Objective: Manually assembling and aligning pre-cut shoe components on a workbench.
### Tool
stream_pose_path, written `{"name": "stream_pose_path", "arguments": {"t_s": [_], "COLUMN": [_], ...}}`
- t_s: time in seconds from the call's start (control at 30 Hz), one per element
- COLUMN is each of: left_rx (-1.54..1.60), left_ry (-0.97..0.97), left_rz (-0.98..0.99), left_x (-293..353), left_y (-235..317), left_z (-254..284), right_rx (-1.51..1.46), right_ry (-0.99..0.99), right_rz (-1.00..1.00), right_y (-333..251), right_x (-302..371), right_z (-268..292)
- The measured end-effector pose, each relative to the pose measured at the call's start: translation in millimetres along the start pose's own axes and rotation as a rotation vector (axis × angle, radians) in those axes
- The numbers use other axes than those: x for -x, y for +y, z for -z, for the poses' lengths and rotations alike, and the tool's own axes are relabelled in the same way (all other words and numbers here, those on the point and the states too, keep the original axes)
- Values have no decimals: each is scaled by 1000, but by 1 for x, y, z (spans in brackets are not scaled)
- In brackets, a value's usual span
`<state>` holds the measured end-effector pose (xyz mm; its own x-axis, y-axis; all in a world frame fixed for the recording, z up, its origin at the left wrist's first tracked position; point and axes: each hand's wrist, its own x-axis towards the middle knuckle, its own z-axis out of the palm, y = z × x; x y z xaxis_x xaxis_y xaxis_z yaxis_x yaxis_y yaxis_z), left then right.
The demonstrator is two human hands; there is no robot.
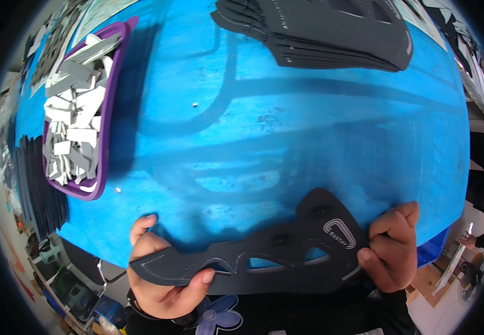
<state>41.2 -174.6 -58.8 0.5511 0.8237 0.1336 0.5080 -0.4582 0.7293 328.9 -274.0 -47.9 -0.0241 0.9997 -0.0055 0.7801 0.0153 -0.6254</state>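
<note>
"In the head view, what do we hold?"
"A dark panel [292, 248] over the worktop's [309, 151] near edge: our left hand [161, 293] has fingers clamped on it, our right hand [394, 248] apparently too, tips partly hidden. The far stack [337, 33] is cut off."

Two hands, both mine, the left hand [161, 285] and the right hand [391, 251], are at one dark panel [286, 279] with three cut-outs, nearer me than the one purple tray [104, 139]. In the tray, white and grey scraps [83, 103] overlap beyond counting. One pile of dark pieces [331, 33] lies to its right, one bundle of dark strips [38, 187] to its left, neither countable by layer. Far to its right, one other person's hand [467, 240] shows.
</note>
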Motion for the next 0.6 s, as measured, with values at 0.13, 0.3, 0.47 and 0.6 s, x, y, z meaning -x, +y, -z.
{"name": "stream_pose_path", "arguments": {"t_s": [0.13,0.3,0.47,0.6], "left_rx": [-12,-2,-5,-6], "left_ry": [3,35,36,30], "left_rz": [12,13,20,19], "left_x": [2,3,2,3], "left_y": [3,-3,0,-2], "left_z": [0,-3,-3,-4], "right_rx": [-7,-4,1,5], "right_ry": [12,1,-14,-21], "right_rz": [17,40,20,13], "right_y": [0,-1,-3,-3], "right_x": [0,-3,-3,-4], "right_z": [1,0,2,2]}}
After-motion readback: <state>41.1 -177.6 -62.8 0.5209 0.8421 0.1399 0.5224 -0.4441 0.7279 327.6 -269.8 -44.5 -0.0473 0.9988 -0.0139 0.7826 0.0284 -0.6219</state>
